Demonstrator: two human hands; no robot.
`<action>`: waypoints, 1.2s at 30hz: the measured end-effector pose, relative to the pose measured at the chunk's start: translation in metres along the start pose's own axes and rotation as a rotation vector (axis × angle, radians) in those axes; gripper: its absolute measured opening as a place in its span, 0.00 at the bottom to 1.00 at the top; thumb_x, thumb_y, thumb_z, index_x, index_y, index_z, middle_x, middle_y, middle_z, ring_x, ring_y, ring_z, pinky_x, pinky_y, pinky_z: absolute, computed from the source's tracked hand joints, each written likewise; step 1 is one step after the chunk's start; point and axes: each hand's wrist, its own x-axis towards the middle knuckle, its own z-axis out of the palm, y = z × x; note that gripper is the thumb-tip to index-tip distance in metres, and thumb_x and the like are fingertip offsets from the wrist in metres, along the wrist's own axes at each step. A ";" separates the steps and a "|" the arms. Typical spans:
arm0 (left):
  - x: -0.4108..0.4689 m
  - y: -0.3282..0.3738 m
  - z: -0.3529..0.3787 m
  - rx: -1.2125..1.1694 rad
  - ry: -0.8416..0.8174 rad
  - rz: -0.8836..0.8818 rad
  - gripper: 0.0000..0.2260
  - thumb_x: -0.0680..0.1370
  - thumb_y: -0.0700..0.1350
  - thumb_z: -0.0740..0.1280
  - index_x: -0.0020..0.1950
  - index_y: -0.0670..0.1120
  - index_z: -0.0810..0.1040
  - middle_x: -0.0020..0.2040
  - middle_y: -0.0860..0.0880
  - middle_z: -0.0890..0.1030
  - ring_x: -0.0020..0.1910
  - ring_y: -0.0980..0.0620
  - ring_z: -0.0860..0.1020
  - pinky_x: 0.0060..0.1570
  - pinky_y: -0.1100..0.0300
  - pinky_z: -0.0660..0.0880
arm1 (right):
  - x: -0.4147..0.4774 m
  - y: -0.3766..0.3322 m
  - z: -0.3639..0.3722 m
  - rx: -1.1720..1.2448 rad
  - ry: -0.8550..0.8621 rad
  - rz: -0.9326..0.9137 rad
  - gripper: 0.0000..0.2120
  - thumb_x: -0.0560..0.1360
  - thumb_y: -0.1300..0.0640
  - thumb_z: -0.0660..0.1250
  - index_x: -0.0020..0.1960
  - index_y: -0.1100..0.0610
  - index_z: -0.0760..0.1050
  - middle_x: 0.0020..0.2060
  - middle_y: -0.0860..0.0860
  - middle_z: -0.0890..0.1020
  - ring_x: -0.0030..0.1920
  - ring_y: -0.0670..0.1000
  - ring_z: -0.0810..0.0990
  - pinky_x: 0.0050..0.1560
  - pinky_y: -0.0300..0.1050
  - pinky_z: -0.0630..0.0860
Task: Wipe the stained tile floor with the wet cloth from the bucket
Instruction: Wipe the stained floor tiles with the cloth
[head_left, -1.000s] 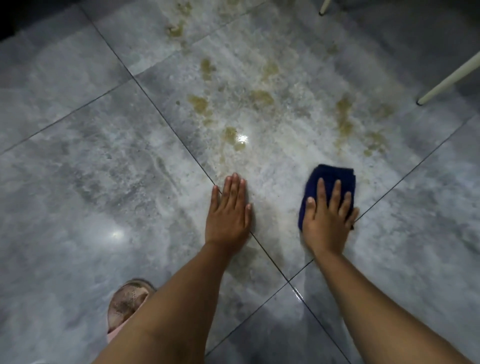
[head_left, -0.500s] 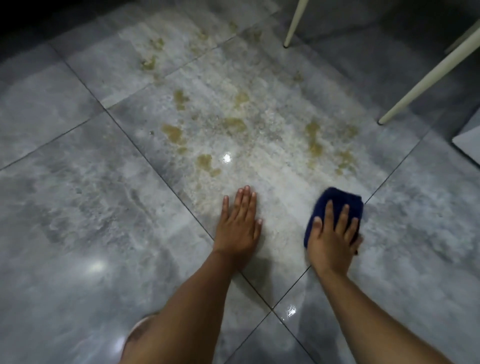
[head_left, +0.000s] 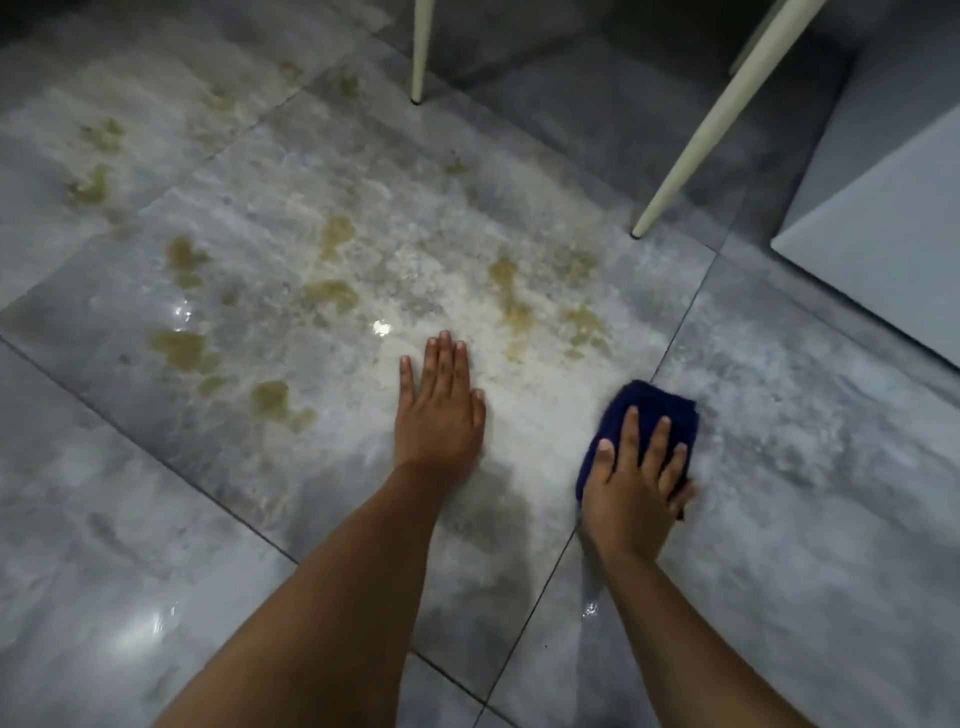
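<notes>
Stains (head_left: 182, 351) of yellowish brown lie scattered in blotches over the grey tile floor (head_left: 156, 519), most of them on one large tile in the middle of the view and a few on the tiles beyond its far left corner. A pale, smeared film covers much of that tile, and small glints of light show on the wet surface.

The left grip (head_left: 439, 410) lies flat on the stained tile, palm down, fingers straight and close together, holding nothing. The nearest blotches are just beyond its fingertips and off to its left.

The right grip (head_left: 631, 499) presses down on the dark blue cloth (head_left: 649, 410) with its fingers spread and laid flat over the fabric, not curled round it. The cloth is bunched into a small pad on the floor to the right of the left grip, and it sits across the grout line at the near right edge of the stained tile. Its far edge shows past the fingertips.

Two slim cream furniture legs (head_left: 711, 130) stand on the floor at the far side, and a pale flat-sided block (head_left: 883, 234) fills the right edge.
</notes>
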 end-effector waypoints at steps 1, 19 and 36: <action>-0.002 0.000 0.003 0.013 -0.002 -0.002 0.26 0.82 0.50 0.45 0.79 0.42 0.45 0.79 0.43 0.44 0.78 0.48 0.41 0.74 0.47 0.34 | -0.017 -0.005 0.006 -0.001 -0.017 -0.008 0.25 0.81 0.42 0.42 0.77 0.42 0.44 0.78 0.52 0.48 0.77 0.59 0.46 0.74 0.64 0.42; -0.012 0.017 -0.008 -0.017 -0.088 0.012 0.28 0.80 0.52 0.39 0.79 0.44 0.43 0.79 0.46 0.42 0.77 0.51 0.37 0.75 0.48 0.36 | 0.013 -0.046 -0.025 -0.132 -0.099 -0.338 0.25 0.81 0.41 0.40 0.77 0.41 0.43 0.77 0.47 0.46 0.77 0.56 0.45 0.73 0.61 0.41; 0.018 0.019 -0.006 0.005 -0.034 0.013 0.30 0.81 0.57 0.44 0.79 0.45 0.41 0.79 0.48 0.41 0.77 0.54 0.36 0.75 0.49 0.37 | 0.141 -0.094 -0.026 -0.108 -0.151 -0.678 0.24 0.81 0.39 0.41 0.76 0.37 0.46 0.78 0.45 0.44 0.77 0.53 0.41 0.73 0.59 0.35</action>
